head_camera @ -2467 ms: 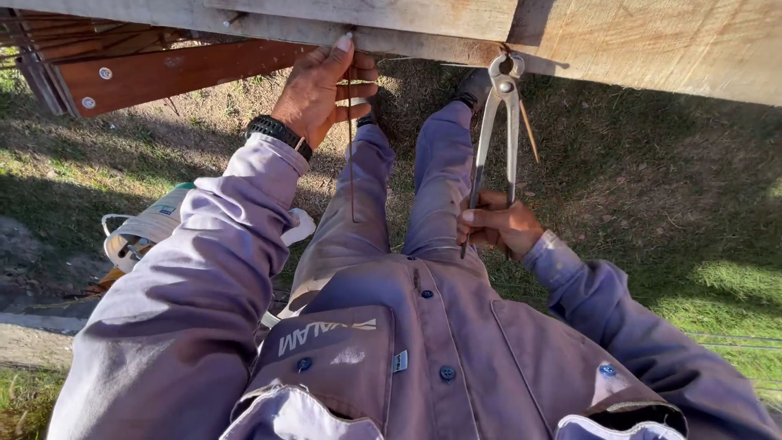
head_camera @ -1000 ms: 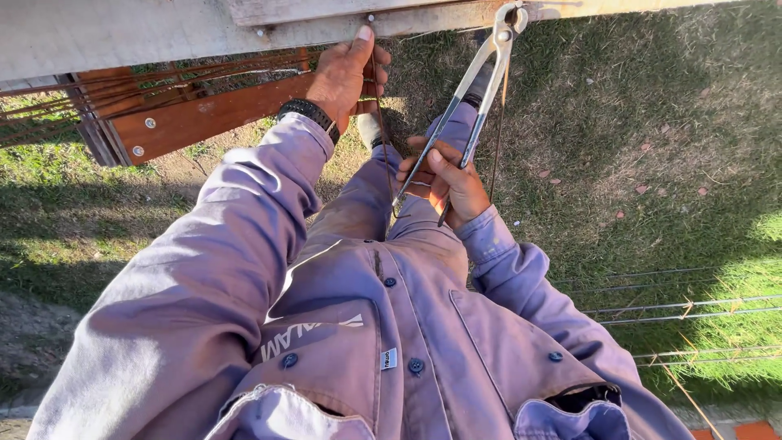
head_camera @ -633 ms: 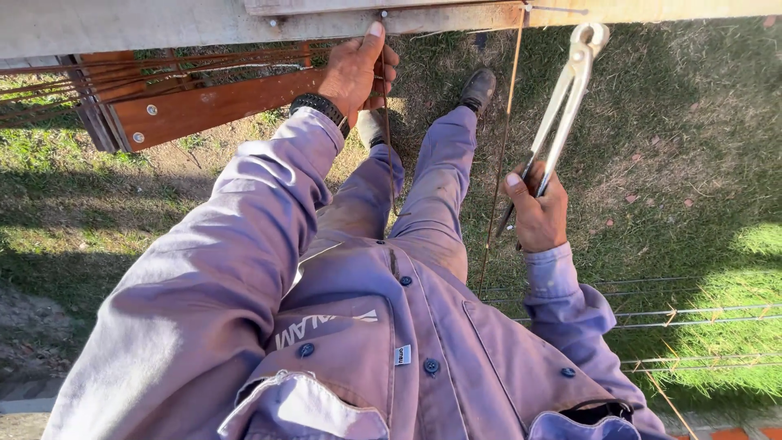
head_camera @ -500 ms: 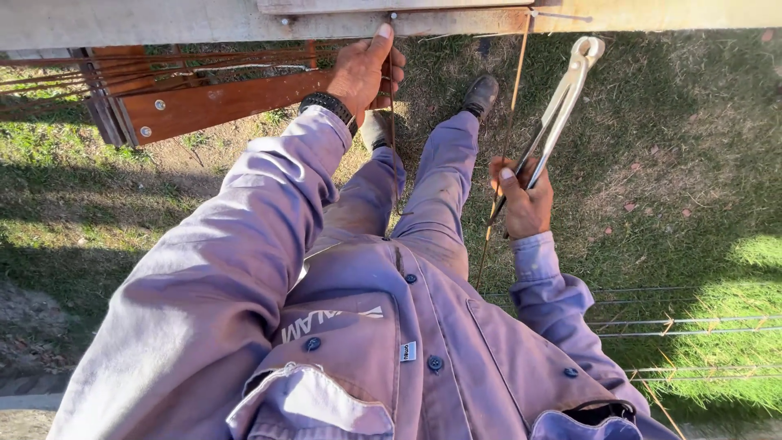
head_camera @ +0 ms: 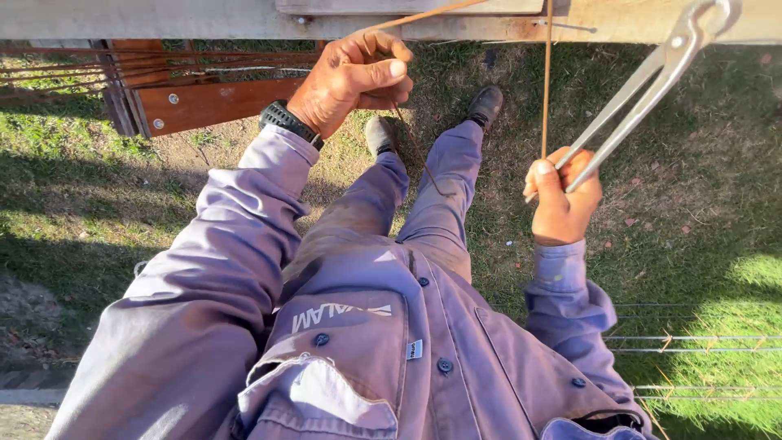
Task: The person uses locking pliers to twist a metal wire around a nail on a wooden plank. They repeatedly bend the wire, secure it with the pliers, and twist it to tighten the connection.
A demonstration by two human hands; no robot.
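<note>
- The pincers' [head_camera: 652, 81] head runs off the top edge, so what it bites is unseen.
- The rusty wire [head_camera: 546, 81] leaves the frame at the top.
- The left hand's [head_camera: 354, 77] fingertips curl out of sight.
- The right hand's [head_camera: 562, 200] palm faces away.

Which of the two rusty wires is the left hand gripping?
The bent wire under the left hand, curving down toward the boots. The straight vertical wire runs to the right hand.

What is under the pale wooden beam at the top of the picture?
Under the pale wooden beam are grass, two dark shoes and thin rusty wires. The wires' upper ends are hidden.
</note>
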